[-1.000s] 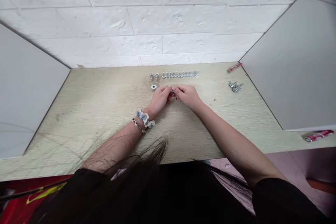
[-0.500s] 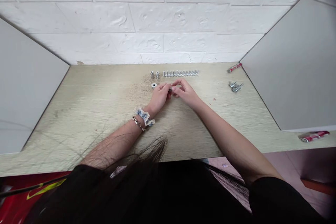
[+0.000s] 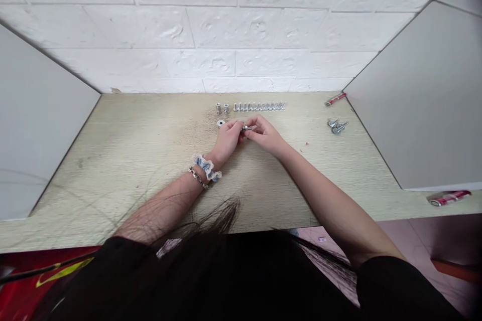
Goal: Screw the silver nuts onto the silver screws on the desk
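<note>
My left hand (image 3: pixel 229 138), with a scrunchie and a chain bracelet at its wrist, is closed in a pinch on the left end of a small metal bolt (image 3: pixel 247 128). What looks like a nut sits on the bolt's shank, though it is too small to be sure. My right hand (image 3: pixel 266 136) has its thumb and index finger curled around the bolt's right end. Just beyond my left fingers lies a round metal washer-like piece (image 3: pixel 221 124). A row of several bolts (image 3: pixel 259 107) stands behind the hands, with two stacks of nuts (image 3: pixel 222 108) to its left.
On the right of the wooden tabletop (image 3: pixel 131 145) lie several loose bolts with washers (image 3: pixel 338 126). One red battery-like cylinder (image 3: pixel 335 99) is at the back right, another red cylinder (image 3: pixel 450 198) near the front edge. Grey panels flank both sides; a white brick wall (image 3: pixel 211 65) closes the back.
My right fingers have opened slightly and shifted a little right, so that more of the bolt shows between the hands. My left hand has hardly moved.
</note>
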Tool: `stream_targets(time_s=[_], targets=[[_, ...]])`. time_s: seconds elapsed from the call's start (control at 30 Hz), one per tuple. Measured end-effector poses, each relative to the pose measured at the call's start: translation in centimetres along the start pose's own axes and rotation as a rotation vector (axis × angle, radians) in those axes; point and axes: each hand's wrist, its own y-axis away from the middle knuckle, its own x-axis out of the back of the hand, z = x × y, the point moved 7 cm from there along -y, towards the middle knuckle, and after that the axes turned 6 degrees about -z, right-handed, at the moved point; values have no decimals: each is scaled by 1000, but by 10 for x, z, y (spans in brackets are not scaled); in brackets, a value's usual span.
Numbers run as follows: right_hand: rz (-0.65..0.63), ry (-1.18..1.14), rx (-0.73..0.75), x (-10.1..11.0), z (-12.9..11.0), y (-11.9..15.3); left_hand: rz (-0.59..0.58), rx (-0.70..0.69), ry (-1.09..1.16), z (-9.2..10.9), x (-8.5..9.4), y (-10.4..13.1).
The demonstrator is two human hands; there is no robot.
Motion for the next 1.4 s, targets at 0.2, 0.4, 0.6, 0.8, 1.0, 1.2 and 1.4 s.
stream_targets(time_s=[0.2,0.4,0.6,0.8,1.0,1.2,1.4], targets=[[44,-189,-68,4,4,-1,-28,-19,-1,2,-3,1],[69,-154,-60,0,3,-1,-20,-21,25,1,-3,1],[-30,-277,-79,2,9,-3,8,-20,-2,2,-1,2],[-79,-447,-130,3,8,-1,8,-10,10,4,-2,3],[-23,-376,-145,0,19,-6,9,-10,15,5,-3,4],[-119,-385,-118,-2,19,-6,5,-25,-65,6,-3,4],[-102,-493,-129,2,11,-3,-13,-33,-50,5,-3,3]])
